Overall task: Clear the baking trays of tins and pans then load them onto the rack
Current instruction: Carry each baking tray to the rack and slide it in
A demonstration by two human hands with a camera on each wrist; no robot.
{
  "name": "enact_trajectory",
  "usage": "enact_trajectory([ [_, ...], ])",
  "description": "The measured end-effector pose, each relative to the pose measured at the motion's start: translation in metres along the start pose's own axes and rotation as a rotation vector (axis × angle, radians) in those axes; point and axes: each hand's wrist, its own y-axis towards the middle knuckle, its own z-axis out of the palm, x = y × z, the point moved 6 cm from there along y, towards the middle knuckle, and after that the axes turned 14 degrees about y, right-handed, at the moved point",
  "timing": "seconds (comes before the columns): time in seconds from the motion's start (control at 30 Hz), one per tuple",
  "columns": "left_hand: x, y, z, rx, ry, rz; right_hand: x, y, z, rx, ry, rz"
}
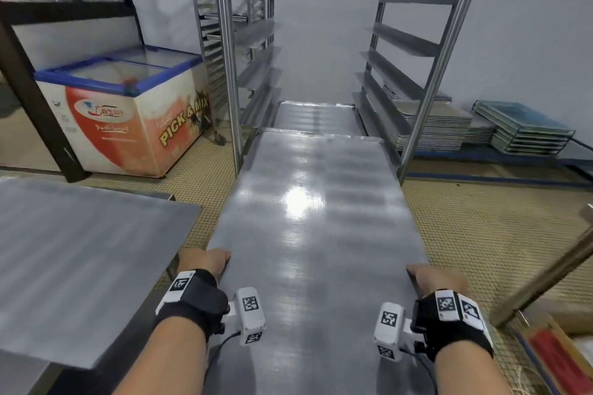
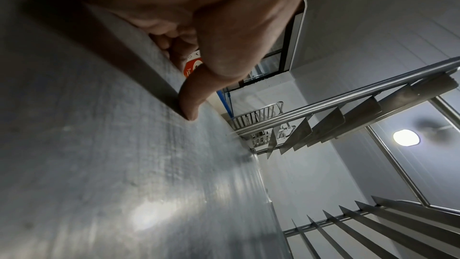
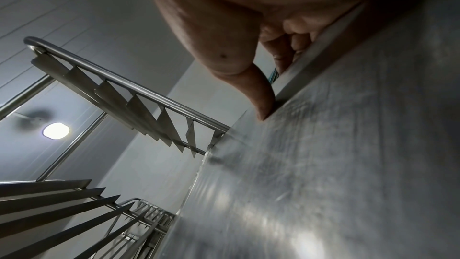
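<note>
I hold a long bare metal baking tray (image 1: 314, 218) level in front of me, its far end between the uprights of the steel rack (image 1: 229, 80). My left hand (image 1: 205, 261) grips the tray's left rim, thumb on top (image 2: 189, 109) and fingers curled under the edge. My right hand (image 1: 433, 276) grips the right rim the same way, thumb (image 3: 263, 109) pressed on the tray surface (image 3: 323, 164). Another tray (image 1: 316, 117) lies lower in the rack, beyond the held one. The rack's angled runners (image 1: 404, 42) stand on both sides.
A steel table (image 1: 80, 240) is at my left. An ice cream chest freezer (image 1: 128, 112) stands behind it. Stacked trays (image 1: 436, 125) and glass-like panels (image 1: 526, 131) lie on the floor right of the rack. A metal table leg (image 1: 552, 276) slants at the right.
</note>
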Motion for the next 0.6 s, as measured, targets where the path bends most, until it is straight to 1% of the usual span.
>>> enact_trajectory([
  [0.17, -0.038, 0.039, 0.025, 0.013, 0.039, 0.014, 0.028, 0.035, 0.038, 0.007, -0.011, 0.001],
  [0.33, -0.084, 0.073, 0.050, 0.014, 0.000, 0.014, 0.064, 0.073, 0.077, 0.033, -0.010, 0.000],
  [0.6, -0.157, 0.102, 0.079, -0.002, 0.076, 0.027, 0.119, 0.132, 0.132, 0.067, -0.026, -0.033],
])
